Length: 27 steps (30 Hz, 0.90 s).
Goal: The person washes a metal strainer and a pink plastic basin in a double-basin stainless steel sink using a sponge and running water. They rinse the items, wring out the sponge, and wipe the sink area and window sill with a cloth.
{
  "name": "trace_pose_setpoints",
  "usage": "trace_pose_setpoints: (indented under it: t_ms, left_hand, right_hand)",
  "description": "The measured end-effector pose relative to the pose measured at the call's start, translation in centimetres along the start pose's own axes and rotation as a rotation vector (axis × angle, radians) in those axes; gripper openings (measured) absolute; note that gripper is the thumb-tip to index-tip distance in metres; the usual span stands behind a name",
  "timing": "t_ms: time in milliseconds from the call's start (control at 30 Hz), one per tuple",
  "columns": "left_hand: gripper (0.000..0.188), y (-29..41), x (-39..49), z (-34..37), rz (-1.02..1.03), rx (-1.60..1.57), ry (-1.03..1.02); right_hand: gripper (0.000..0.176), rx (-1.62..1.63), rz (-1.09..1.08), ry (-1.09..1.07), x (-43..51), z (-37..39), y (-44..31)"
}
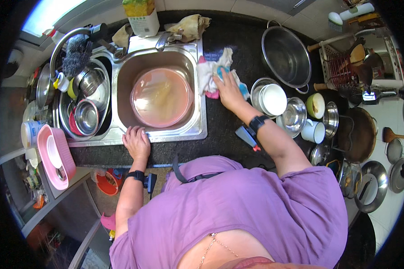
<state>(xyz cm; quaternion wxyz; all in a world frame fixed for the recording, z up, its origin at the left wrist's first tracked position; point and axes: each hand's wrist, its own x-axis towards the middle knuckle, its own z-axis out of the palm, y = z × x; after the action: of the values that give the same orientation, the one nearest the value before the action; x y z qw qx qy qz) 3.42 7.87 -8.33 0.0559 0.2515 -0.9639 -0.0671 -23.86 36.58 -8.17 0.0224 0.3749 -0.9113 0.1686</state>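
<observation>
My right hand presses down on a bunched white cloth with pink and blue patches, on the black countertop just right of the sink. Its fingers lie over the cloth. At the front rim of the stainless steel sink, my left hand rests with fingers spread a little and nothing held. Inside the right basin a round pinkish plastic tub holds cloudy water. A pale yellowish shape, too blurred to name, shows in that water.
Metal bowls crowd the left basin under the faucet. White bowls, steel bowls, an enamel mug and a large two-handled pot stand on the right. A pink basket sits at the left edge.
</observation>
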Motion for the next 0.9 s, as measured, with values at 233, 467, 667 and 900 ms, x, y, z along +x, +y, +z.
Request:
trace_pose_setpoints:
  t_ms: [233, 467, 667, 900]
  left_hand:
    - [0.023, -1.1, 0.0, 0.0, 0.066, -0.186, 0.038]
    - [0.027, -5.8, -2.9, -5.2, 0.146, -0.693, 0.088]
    - [0.030, -11.0, -7.0, -9.0, 0.277, -0.560, 0.089]
    - [0.061, -11.8, -9.5, -6.6, 0.150, -0.236, -0.136]
  right_hand:
    - [0.051, 0.038, 0.067, -0.067, -13.8, -3.1, -7.0]
    - [0.045, 0.116, -0.183, -0.208, -17.0, -1.6, -17.2]
    - [0.056, 0.449, -0.465, -0.294, -7.2, 4.8, -30.4]
    - [0.046, 0.534, -0.447, -0.609, -1.4, 0.3, -31.1]
